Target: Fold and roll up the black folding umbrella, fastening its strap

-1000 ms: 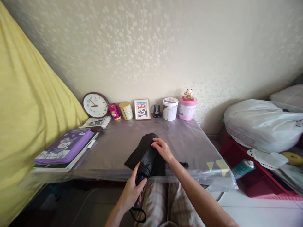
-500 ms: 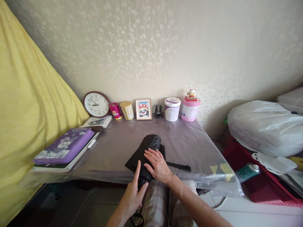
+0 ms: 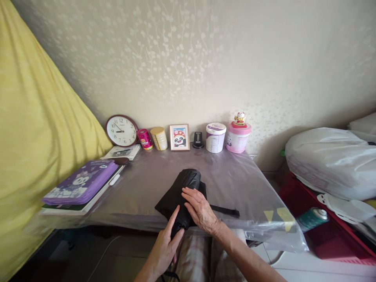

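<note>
A black folding umbrella (image 3: 182, 184), its canopy gathered and partly wrapped, lies at the front edge of the table with its handle toward me. My left hand (image 3: 167, 246) is closed round the handle, with the index finger stretched along it; a wrist loop (image 3: 170, 275) hangs beneath. Across the canopy lies my right hand (image 3: 201, 209), palm down with its fingers stretched out, pressing on the fabric. The umbrella's black strap (image 3: 225, 210) trails to the right over the table cover.
The table (image 3: 147, 176) has a clear plastic cover. A clock (image 3: 121, 131), tins, a picture frame (image 3: 179, 137) and tubs line the wall. A purple case (image 3: 80, 182) lies on books at left. A red bin (image 3: 329, 243) and white bag (image 3: 331, 162) stand at right.
My right hand has slid slightly over the canopy toward the right and down, its fingers now closer together. My left hand stays on the handle. The view has shifted a little.
</note>
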`<action>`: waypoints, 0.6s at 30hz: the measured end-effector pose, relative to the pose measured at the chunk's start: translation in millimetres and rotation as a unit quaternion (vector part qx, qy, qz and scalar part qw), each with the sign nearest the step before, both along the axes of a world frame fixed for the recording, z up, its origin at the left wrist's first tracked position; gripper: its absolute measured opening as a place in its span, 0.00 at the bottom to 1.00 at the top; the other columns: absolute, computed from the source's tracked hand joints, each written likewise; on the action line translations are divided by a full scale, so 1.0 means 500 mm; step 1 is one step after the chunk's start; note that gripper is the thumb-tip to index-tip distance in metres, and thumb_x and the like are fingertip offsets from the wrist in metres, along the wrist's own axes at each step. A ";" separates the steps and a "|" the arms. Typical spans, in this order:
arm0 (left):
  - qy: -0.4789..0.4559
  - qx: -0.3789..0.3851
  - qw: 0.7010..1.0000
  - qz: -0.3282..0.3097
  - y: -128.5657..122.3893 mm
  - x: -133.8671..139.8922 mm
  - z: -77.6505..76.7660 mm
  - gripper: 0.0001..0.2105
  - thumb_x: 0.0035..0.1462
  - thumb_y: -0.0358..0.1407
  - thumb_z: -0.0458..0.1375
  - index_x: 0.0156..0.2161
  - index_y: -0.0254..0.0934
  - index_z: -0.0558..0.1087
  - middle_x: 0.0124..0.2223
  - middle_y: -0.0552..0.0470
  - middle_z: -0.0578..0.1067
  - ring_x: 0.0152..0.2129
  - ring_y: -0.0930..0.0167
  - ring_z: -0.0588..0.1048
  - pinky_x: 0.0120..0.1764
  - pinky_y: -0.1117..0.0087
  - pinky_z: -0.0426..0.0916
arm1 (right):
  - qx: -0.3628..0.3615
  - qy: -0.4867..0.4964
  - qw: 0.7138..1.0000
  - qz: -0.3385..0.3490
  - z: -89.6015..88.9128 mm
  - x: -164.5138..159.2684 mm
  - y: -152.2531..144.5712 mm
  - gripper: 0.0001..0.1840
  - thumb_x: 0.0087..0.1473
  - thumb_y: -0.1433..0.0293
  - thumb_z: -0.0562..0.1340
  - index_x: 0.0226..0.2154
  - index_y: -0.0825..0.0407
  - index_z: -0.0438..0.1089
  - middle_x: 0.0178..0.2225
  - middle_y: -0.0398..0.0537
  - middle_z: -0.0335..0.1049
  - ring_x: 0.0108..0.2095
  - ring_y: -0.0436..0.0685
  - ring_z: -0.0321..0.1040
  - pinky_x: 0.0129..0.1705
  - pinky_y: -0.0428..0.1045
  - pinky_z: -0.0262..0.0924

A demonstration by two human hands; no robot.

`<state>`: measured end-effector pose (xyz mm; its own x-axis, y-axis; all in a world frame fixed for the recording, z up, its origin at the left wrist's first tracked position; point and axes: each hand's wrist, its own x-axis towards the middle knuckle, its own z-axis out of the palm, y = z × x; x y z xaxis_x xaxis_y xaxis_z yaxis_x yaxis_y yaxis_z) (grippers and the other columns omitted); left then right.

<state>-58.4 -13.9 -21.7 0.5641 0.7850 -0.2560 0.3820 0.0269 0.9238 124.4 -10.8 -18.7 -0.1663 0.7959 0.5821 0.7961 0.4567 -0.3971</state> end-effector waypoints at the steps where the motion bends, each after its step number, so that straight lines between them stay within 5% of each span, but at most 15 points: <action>1: -0.010 -0.013 1.000 0.003 0.001 -0.002 -0.002 0.33 0.57 0.51 0.47 0.64 0.47 0.39 0.20 0.63 0.63 0.09 0.78 0.62 0.13 0.78 0.60 | 0.007 -0.003 1.000 0.006 0.000 0.000 -0.005 0.20 0.60 0.71 0.49 0.54 0.52 0.60 0.56 0.52 0.60 0.59 0.54 0.52 0.60 0.57 0.47; 6: -0.043 -0.045 0.998 0.018 0.004 -0.007 -0.011 0.35 0.57 0.51 0.48 0.64 0.47 0.36 0.21 0.63 0.62 0.09 0.79 0.61 0.12 0.78 0.60 | 0.009 -0.055 0.998 0.017 -0.011 0.005 0.009 0.19 0.60 0.71 0.49 0.54 0.53 0.61 0.54 0.52 0.63 0.59 0.55 0.52 0.60 0.59 0.47; 18: -0.050 -0.022 0.998 0.012 0.012 0.000 -0.012 0.34 0.58 0.47 0.48 0.64 0.45 0.37 0.17 0.64 0.63 0.08 0.78 0.61 0.11 0.80 0.57 | -0.066 -0.027 0.991 -0.116 -0.008 0.115 0.204 0.20 0.60 0.68 0.48 0.50 0.54 0.66 0.52 0.53 0.65 0.55 0.59 0.59 0.56 0.58 0.51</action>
